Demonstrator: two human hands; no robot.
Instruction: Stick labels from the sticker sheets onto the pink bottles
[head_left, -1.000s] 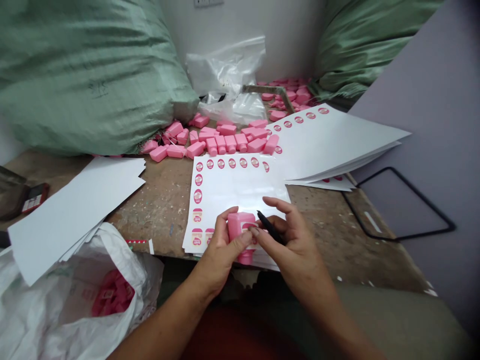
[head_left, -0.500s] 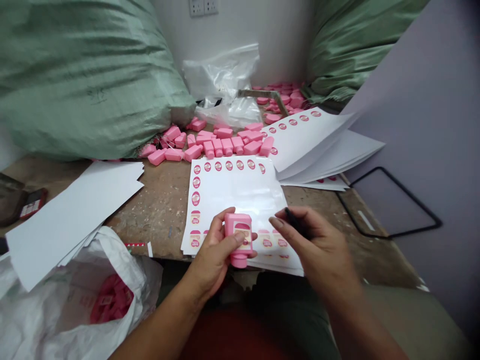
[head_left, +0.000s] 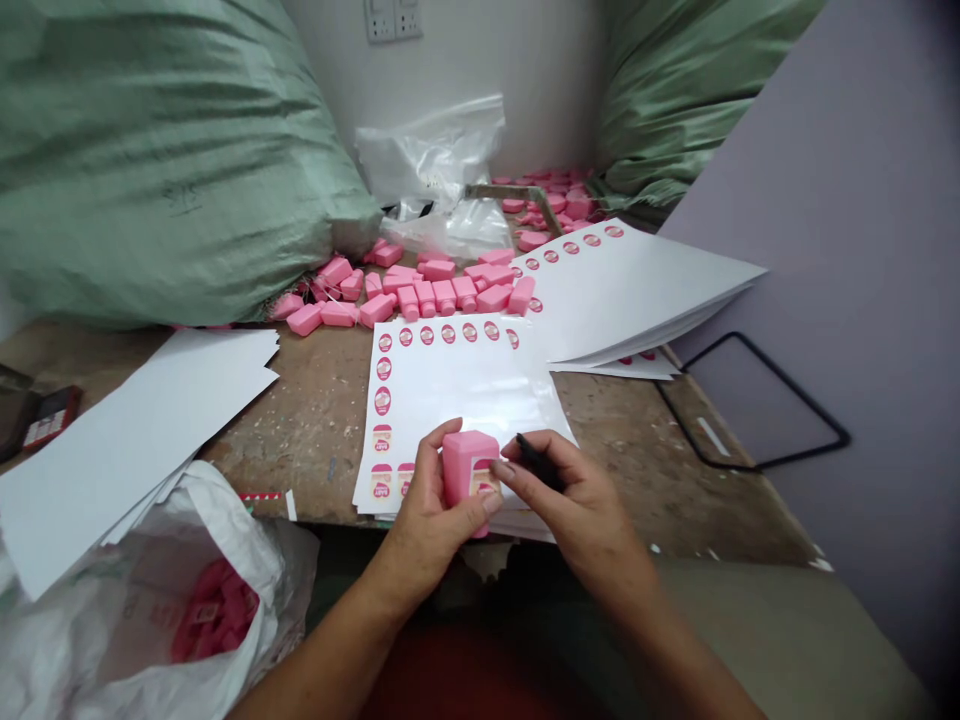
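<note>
right hand (head_left: 581,500) has returned beside the pink bottle (head_left: 466,462), fingers around a black tool (head_left: 540,463); left hand (head_left: 433,508) clamps the bottle, neck bodyward.

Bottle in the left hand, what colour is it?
Pink; the bottle shows best in the head view.

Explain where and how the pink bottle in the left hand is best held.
Probably by the boxy body of the pink bottle, from the left, thumb in front, as the left hand does. Flat faces should give a steady grip, and part of the label shows above the thumb. The right hand with the black tool is opposite.
</note>
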